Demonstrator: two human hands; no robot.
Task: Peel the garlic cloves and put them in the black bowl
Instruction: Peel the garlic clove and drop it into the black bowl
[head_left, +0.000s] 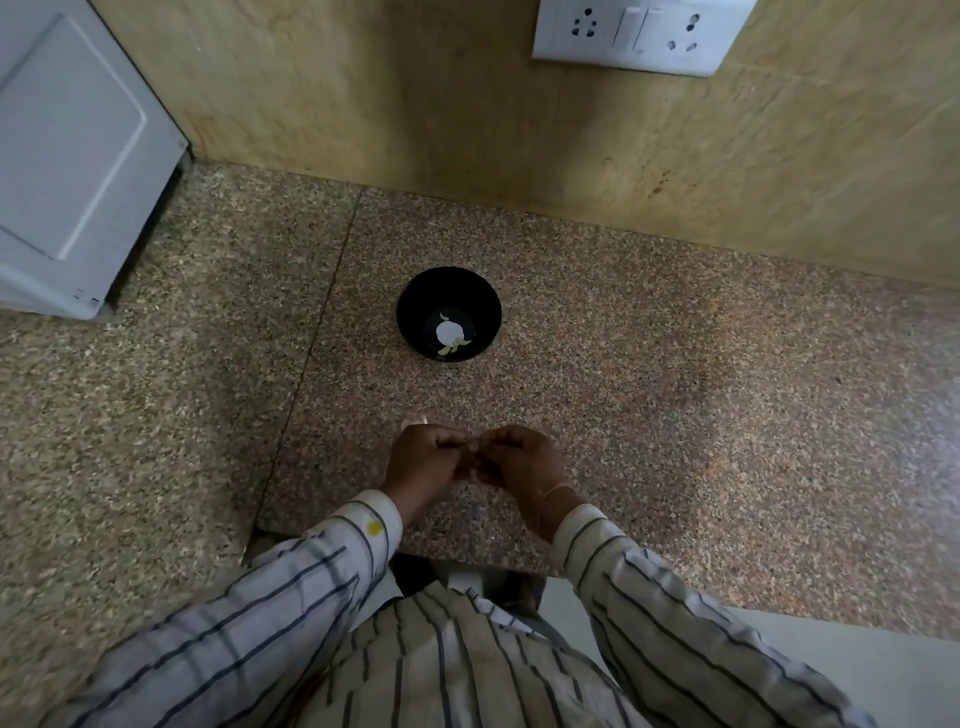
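Near counter (675, 395) edge | left hand (423, 462), right hand (524, 460): fingers curled, pinching garlic clove (474, 445) | black bowl (415, 293) beyond

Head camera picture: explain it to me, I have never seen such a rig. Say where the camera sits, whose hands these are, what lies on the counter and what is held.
There is no machine here: a person wears one wide-angle camera on the head, looking down at their own striped sleeves and hands. The left hand and right hand meet above the speckled counter, fingers curled, pinching something small and pale between them, probably a garlic clove, mostly hidden. Beyond them stands the black bowl, with a few pale pieces in its bottom. A white appliance stands at the left; a wall socket is above.
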